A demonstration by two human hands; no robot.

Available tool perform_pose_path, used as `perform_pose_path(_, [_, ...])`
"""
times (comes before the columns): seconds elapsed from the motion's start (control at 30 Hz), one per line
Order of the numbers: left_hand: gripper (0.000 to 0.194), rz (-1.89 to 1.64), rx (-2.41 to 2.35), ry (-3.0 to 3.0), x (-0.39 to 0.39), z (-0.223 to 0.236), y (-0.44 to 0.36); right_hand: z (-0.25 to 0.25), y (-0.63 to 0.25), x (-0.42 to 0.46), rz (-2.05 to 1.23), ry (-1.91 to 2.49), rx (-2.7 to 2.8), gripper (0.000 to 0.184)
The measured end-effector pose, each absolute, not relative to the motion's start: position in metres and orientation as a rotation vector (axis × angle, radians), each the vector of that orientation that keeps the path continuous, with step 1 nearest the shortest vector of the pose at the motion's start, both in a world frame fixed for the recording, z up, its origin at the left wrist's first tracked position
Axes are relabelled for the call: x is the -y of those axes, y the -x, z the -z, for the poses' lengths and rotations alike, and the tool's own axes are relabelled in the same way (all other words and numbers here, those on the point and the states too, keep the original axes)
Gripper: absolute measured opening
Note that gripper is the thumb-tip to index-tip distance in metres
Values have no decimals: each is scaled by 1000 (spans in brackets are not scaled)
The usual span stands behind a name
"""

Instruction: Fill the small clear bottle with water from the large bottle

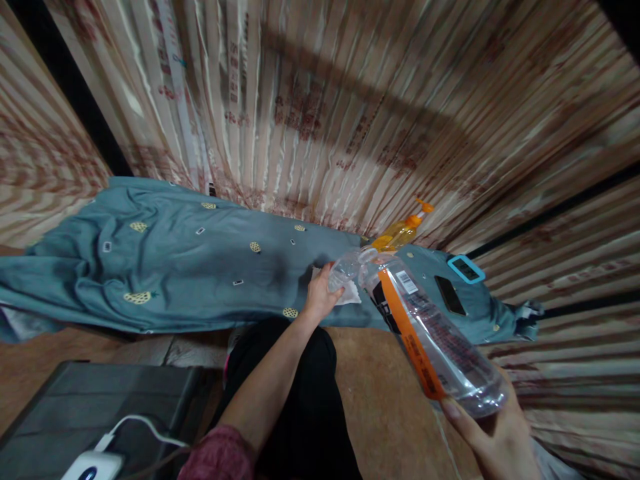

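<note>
Tipping the bottle [437, 337] toward the cup [344, 268]

The left hand [321, 293] curls its fingers partway closed around the cup, over the white tissue [352, 295] on the blue-green cloth [175, 250]. The right hand [500, 430] grips the bottle near its base, thumb in sight, other fingers hidden. The bottle slants neck-down at the cup. Pouring seems the step in hand, though no stream shows; the next move likely calls for steady aim.
</note>
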State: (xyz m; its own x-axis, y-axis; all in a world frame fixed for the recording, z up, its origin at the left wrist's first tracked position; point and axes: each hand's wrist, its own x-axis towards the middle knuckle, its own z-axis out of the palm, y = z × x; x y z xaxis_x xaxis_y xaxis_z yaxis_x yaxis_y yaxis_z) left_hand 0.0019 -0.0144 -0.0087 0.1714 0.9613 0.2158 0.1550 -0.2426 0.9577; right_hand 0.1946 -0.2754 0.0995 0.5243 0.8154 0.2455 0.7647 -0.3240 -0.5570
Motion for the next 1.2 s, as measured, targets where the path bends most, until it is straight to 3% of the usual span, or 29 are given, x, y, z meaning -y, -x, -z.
perform_pose_path(1.2, [62, -1175, -1103, -1613, 13, 11, -3, -106, -193, 273, -57, 2141, 1346, 78])
